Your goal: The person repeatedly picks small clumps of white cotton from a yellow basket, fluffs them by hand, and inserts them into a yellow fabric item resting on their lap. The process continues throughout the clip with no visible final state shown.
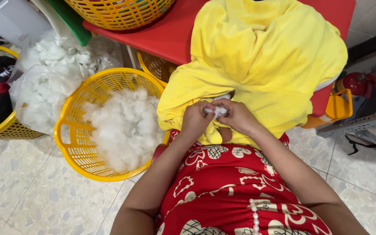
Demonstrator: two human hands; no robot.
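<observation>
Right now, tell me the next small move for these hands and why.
Probably push the white tuft into the yellow cover: both hands, left and right, pinch it at the cover's edge, with most of it outside.

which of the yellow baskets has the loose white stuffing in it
The round yellow basket on the floor just left of the left hand. It is heaped with white stuffing; the basket on the red table holds none visible.

The yellow cover (257, 61) looks like soft, matt plush cloth; the stuffing (125, 126) is fluffy white fibre inside a glossy yellow plastic basket (72, 143).
</observation>
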